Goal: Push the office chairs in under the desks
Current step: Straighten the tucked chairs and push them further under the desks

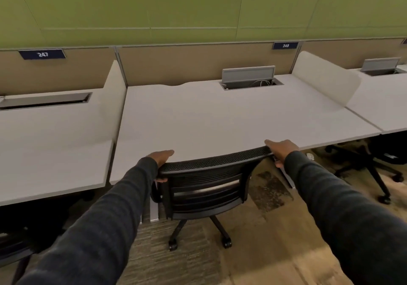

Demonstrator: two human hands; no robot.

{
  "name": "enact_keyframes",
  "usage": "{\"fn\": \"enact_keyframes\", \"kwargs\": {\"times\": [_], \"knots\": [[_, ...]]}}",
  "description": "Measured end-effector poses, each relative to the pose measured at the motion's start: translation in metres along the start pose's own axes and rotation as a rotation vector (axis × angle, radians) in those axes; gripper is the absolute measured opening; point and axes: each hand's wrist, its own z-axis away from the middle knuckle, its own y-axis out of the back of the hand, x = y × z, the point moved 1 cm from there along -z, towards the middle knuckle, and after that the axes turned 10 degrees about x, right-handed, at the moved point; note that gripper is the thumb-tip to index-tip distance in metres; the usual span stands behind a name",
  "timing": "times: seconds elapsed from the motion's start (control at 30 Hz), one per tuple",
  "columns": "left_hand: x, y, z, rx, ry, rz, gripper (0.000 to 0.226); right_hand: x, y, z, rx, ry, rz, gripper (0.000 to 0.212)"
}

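Observation:
A black mesh-backed office chair (204,187) stands at the front edge of the middle grey desk (209,117), its backrest top touching the desk edge and its seat hidden beneath. My left hand (161,159) grips the backrest's top left corner. My right hand (280,150) grips the top right corner, fingers lying over the rim. Both arms in dark sleeves are stretched out forward. The chair's wheeled base (198,234) shows on the carpet.
A left desk (50,148) labelled 247 has a dark chair (22,240) partly under it. Under the right desk (381,99) sits another black chair (374,161). White dividers separate the desks. An open cable box (251,80) sits at the middle desk's back.

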Motion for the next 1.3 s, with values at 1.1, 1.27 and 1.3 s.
{"fn": "enact_keyframes", "kwargs": {"times": [1.1,1.27,1.3], "knots": [[0.037,-0.135,0.03,0.212,-0.034,-0.535,0.041,0.074,0.072,-0.154,-0.141,0.277,0.309,0.04],[0.054,-0.166,0.035,0.204,-0.046,-0.507,0.039,0.084,0.095,-0.179,-0.105,0.248,0.289,0.038],[0.058,-0.173,0.035,0.199,-0.051,-0.506,0.038,0.087,0.099,-0.184,-0.102,0.243,0.285,0.039]]}}
